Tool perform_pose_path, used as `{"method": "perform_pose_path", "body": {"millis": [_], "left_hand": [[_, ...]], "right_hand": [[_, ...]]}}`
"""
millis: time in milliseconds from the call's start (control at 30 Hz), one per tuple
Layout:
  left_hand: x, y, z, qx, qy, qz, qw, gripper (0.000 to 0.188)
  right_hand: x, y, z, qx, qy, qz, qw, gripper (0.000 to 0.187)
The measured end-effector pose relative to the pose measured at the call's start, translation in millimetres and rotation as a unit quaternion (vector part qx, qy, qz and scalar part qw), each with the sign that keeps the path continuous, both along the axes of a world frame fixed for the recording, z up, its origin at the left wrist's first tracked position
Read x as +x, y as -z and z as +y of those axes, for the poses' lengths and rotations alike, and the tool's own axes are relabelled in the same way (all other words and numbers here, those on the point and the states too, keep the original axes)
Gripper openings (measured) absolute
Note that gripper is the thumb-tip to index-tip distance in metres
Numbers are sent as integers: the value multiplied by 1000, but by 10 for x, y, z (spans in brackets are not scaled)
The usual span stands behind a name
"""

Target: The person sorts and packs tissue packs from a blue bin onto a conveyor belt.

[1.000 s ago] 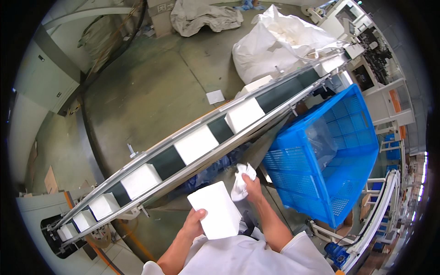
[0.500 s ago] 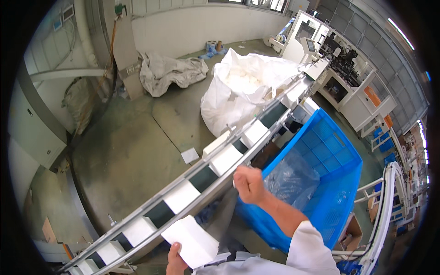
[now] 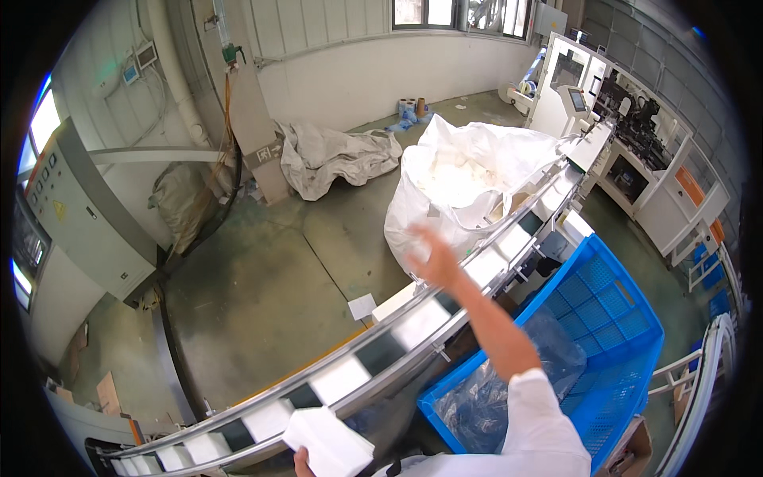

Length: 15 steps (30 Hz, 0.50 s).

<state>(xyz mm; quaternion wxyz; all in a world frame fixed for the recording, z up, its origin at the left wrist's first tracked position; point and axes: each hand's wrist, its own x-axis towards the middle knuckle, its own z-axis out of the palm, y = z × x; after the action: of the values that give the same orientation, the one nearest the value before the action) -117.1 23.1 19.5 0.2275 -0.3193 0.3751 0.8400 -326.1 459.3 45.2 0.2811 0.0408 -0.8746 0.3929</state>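
Observation:
My left hand point(image 3: 303, 463), at the lower edge, grips a block-like stack of white paper tissues point(image 3: 328, 442); only some of its fingers show. The stack is just in front of the near rail of a narrow conveyor point(image 3: 380, 355). Over that conveyor my right hand point(image 3: 435, 256) is stretched out toward a big white sack point(image 3: 409, 211). Motion smears its fingers, but they look spread, and nothing shows in them. Similar white stacks point(image 3: 340, 379) lie spaced along the dark belt. Loose white material point(image 3: 457, 181) fills the sack's open top.
A blue plastic crate point(image 3: 636, 350) with a clear plastic bag point(image 3: 548, 342) inside stands right of the conveyor. At the far right end is a white machine point(image 3: 636, 171). A grey crumpled cover point(image 3: 334, 159) lies by the wall; a grey cabinet point(image 3: 87, 215) stands at left.
My right hand has gone from a fist beside the crate to reaching out over the conveyor, fingers apart. The left hand keeps the stack. The view has shifted, showing more of the far wall.

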Motion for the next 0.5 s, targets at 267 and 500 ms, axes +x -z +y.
{"method": "perform_pose_path", "body": {"millis": [267,500], "left_hand": [[-398,-142,211,282,142,6,949,63],[-70,-167,-521,268,339,-74,899,61]], "right_hand": [[1597,-562,-1655,229,-386,-58,892,92],[2141,-747,-2538,244,-413,-93,872,81]]}}
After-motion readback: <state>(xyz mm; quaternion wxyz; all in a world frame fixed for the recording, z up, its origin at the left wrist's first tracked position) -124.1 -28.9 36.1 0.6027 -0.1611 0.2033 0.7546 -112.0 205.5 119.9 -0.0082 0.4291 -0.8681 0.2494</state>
